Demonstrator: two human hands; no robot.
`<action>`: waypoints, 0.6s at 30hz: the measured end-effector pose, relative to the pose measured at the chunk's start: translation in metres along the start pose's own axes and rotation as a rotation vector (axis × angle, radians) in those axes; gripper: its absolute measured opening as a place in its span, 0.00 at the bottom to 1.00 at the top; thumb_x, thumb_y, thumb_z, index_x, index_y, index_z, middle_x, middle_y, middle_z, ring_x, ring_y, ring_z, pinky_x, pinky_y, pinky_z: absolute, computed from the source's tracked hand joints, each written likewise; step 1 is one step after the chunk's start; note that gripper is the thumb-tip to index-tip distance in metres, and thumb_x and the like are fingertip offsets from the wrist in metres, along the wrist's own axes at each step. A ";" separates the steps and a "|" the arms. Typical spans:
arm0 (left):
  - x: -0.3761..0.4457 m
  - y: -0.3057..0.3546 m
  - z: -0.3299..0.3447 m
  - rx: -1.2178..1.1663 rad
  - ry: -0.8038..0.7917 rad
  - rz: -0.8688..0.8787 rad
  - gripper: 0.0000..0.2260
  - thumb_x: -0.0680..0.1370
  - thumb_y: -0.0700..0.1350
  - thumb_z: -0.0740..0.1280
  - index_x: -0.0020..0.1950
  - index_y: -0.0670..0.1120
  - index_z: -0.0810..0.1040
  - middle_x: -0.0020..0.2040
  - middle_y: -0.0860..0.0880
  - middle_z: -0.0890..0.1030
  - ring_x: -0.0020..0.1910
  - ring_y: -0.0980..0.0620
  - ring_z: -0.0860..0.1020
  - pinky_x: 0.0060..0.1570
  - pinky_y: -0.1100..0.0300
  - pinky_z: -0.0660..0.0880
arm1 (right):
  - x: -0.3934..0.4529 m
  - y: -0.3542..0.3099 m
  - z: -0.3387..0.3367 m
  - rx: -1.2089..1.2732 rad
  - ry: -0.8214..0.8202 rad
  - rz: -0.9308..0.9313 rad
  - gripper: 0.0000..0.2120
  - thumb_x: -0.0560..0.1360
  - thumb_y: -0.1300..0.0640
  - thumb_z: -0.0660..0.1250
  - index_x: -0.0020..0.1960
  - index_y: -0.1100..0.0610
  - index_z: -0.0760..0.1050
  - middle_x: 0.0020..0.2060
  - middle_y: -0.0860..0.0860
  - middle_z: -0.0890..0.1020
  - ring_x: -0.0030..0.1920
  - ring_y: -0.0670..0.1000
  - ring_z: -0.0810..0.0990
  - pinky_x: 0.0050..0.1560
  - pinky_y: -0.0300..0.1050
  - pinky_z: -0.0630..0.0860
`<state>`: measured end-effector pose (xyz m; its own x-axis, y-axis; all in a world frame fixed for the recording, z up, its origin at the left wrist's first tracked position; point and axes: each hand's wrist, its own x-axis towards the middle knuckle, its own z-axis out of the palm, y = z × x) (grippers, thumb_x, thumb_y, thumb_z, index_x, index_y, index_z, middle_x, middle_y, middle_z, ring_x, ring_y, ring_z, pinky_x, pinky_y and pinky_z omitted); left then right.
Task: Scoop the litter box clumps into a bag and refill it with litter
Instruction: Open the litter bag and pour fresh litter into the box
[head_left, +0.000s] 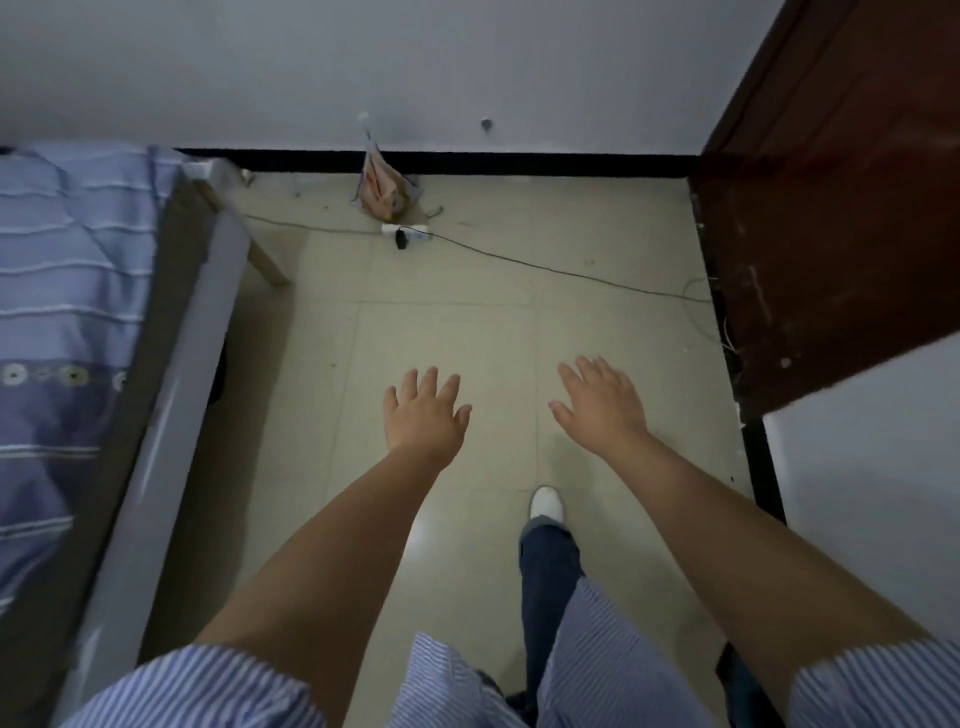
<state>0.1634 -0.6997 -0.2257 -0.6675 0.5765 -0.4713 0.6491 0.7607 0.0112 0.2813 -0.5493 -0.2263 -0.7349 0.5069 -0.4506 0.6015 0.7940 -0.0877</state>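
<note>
Two large things flank the pale tiled floor (441, 332): a blue striped bed (67, 291) and a dark brown wooden door (831, 208). An orange bag (383, 193) leans against the far wall. Left hand (423, 413) and right hand (600, 402) hover with fingers spread, holding nothing.

Beside the pale beige tiled floor (457, 322) lies a lavender-blue bedspread with thin white stripes (67, 270). Past the floor stand a dark reddish-brown wooden door (831, 218), a black baseboard strip (519, 162) and an orange-and-white crumpled bag (382, 189). Over the floor: blue-and-white pinstriped sleeves (208, 686), a white shoe (546, 503), dark blue trousers (545, 582).
</note>
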 end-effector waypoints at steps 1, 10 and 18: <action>0.018 0.001 -0.011 -0.013 -0.016 -0.021 0.23 0.82 0.55 0.47 0.76 0.52 0.51 0.77 0.49 0.51 0.76 0.46 0.47 0.73 0.49 0.48 | 0.022 0.002 -0.010 -0.013 -0.020 -0.022 0.27 0.80 0.46 0.52 0.75 0.54 0.51 0.76 0.54 0.54 0.76 0.55 0.51 0.74 0.50 0.50; 0.184 -0.027 -0.115 -0.158 0.050 -0.191 0.23 0.82 0.54 0.48 0.76 0.51 0.52 0.77 0.48 0.52 0.76 0.47 0.49 0.73 0.50 0.49 | 0.221 -0.050 -0.111 -0.042 -0.007 -0.183 0.26 0.80 0.48 0.52 0.75 0.55 0.54 0.75 0.54 0.55 0.75 0.55 0.52 0.73 0.50 0.52; 0.363 -0.132 -0.191 -0.250 0.079 -0.299 0.23 0.82 0.54 0.48 0.76 0.51 0.51 0.77 0.48 0.50 0.76 0.46 0.48 0.73 0.48 0.48 | 0.422 -0.148 -0.198 -0.089 0.060 -0.280 0.25 0.80 0.48 0.52 0.75 0.55 0.54 0.75 0.54 0.56 0.75 0.55 0.53 0.73 0.50 0.52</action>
<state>-0.2343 -0.5333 -0.2296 -0.8456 0.3327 -0.4174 0.3198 0.9419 0.1029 -0.1795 -0.3862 -0.2270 -0.8874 0.2807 -0.3658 0.3446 0.9308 -0.1218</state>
